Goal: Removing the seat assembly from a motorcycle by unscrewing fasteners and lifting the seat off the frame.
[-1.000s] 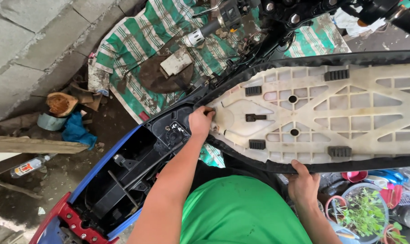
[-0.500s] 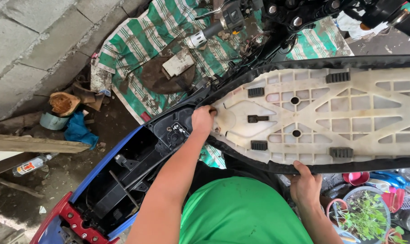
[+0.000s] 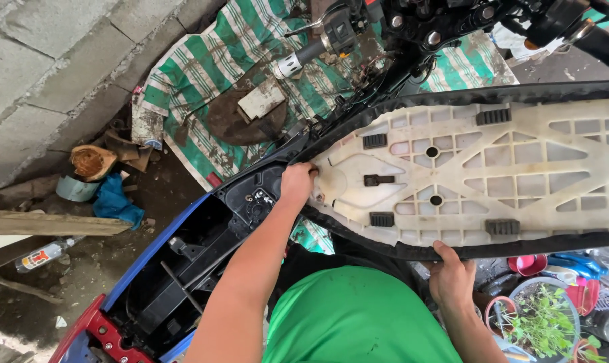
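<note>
Little has moved since the earlier frames: seat [image 3: 479,175] sits a touch lower in view, both hands in the same spots. Motorcycle seat is flipped underside up, pale ribbed plastic base showing, black trim round its edge, held across the frame from 9 to 3 o'clock above the open seat bay [image 3: 197,262]. Left hand [image 3: 297,183] is closed on the narrow end of the seat at about 9 o'clock of the base, fingers curled over the edge. Right hand [image 3: 452,272] grips the near black rim at 6 o'clock, thumb on top.

Progress, judged: seat is off its mount and not seated; the bay with black inner tray and blue and red bodywork [image 3: 93,329] lies bare below at 7 o'clock. Fitting or setting aside is not done.

Around: handlebar grip [image 3: 297,60] and black controls at 12 o'clock, close to the seat's far edge and could snag it. Green striped tarp [image 3: 203,74] at 11 o'clock, grey block wall [image 3: 42,67] at 10, wooden plank [image 3: 42,223] and bottle [image 3: 41,255] at 9, potted plant [image 3: 543,323] at 4.
</note>
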